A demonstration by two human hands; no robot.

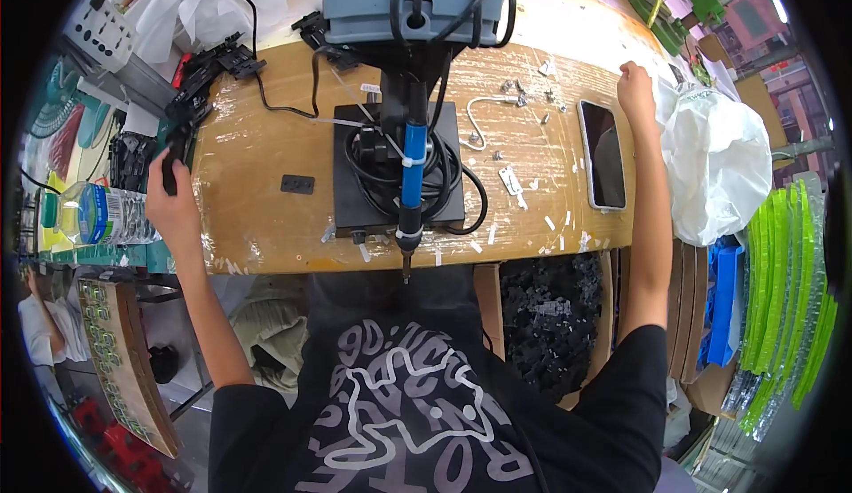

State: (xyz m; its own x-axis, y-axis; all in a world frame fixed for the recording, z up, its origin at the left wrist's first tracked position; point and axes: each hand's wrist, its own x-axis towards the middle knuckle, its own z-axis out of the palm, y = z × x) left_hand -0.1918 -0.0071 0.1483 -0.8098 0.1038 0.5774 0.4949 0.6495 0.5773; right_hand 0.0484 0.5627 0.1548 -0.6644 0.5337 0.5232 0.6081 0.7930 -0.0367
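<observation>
At the table's left edge, my left hand (174,202) has its fingers closed on a black plastic part (172,172), beside a pile of similar black parts (197,89). My right hand (635,94) is raised at the right side with curled fingers, between a smartphone (603,156) and a white plastic bag (717,160); what it holds, if anything, is hidden. Between my arms a blue-and-black electric screwdriver (413,178) points downward, in front of a black box-shaped base (357,213) with coiled cable. A flat black plate (297,184) lies left of that base.
Small metal fittings (515,94), a white cord (470,120) and paper scraps are scattered on the brown tabletop (248,227). Left stands a plastic bottle (111,213). Under the table's front edge is a box of black parts (550,324). Green strips (781,289) hang at the right.
</observation>
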